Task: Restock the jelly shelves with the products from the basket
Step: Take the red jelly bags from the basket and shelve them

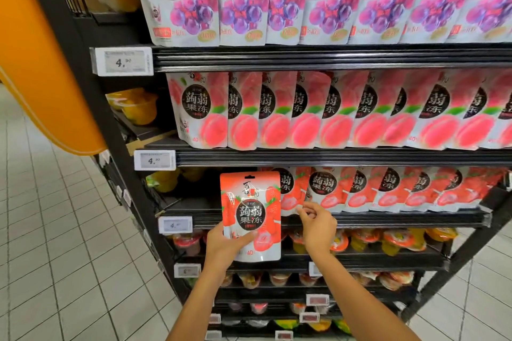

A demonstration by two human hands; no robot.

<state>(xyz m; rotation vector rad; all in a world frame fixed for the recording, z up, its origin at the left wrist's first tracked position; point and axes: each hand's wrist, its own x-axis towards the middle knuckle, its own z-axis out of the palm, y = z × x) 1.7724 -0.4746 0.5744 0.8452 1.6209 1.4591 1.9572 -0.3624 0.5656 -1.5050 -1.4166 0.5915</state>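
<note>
My left hand (225, 243) grips a red strawberry jelly pouch (250, 210) by its lower left corner and holds it upright in front of the third shelf (388, 219). That shelf carries a row of matching strawberry pouches (388, 188), with a gap at its left end behind the held pouch. My right hand (315, 225) pinches the bottom corner of the leftmost shelved strawberry pouch (291, 196). The basket is out of view.
Grape pouches (304, 0) fill the top shelf and peach pouches (332, 111) the one below. Jelly cups (388, 241) sit on the lower shelves. Price tags (175, 224) line the left upright. An orange sign (41, 50) hangs at the left above white floor tiles (69, 257).
</note>
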